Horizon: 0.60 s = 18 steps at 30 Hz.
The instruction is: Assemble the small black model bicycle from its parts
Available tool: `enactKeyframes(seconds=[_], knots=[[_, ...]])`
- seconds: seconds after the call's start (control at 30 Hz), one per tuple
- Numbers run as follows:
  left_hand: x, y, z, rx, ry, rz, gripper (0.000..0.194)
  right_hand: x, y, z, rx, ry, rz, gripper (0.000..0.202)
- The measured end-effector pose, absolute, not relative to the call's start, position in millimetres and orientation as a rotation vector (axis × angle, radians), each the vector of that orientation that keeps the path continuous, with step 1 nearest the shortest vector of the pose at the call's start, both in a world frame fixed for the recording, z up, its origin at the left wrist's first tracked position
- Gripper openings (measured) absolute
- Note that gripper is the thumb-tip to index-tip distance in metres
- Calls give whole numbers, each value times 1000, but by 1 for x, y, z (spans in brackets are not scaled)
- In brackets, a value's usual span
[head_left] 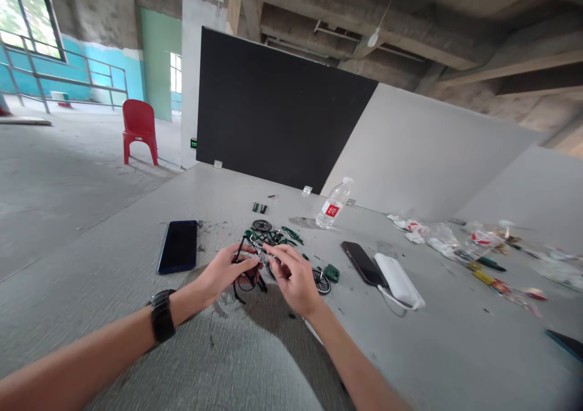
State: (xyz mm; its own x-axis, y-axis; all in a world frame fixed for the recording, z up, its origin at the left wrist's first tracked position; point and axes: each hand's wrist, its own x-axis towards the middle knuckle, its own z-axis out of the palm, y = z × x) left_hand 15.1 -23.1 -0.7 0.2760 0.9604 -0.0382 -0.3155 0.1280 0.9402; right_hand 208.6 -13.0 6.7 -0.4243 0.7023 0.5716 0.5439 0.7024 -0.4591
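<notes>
Green and black plastic parts of a small model bicycle (255, 259) are pinched between both hands above the grey table (136, 259). The left hand (225, 271) is closed on the black frame end with its looping wire, and the right hand (294, 277) has its fingertips (273, 252) pressed together on a small silver piece at the middle of the assembly; which hand carries the weight cannot be told. The assembly's long axis runs roughly left to right between the two grips. Just beyond the grip lie loose green pieces (286, 235) and a small spoked black wheel (262, 224); a second wheel (321, 280) rests just right of the right hand. Further left lies a dark blue smartphone (178, 246); further right, a black smartphone (362, 263) beside a white power bank (398, 280), with a clear plastic water bottle (334, 204) beyond.
</notes>
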Motion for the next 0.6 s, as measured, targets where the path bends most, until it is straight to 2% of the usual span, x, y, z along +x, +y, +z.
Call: enactKeyframes(seconds=[0.27, 0.43, 0.6], knots=[[16, -25, 3, 1008, 826, 1097, 31, 207, -15, 11, -1011, -2073, 265, 24], [15, -25, 5, 1031, 858, 1141, 30, 222, -3, 16, -1279, -1860, 162, 23], [11, -21, 3, 997, 903, 1234, 32, 248, 13, 16, -1458, -1969, 159, 22]])
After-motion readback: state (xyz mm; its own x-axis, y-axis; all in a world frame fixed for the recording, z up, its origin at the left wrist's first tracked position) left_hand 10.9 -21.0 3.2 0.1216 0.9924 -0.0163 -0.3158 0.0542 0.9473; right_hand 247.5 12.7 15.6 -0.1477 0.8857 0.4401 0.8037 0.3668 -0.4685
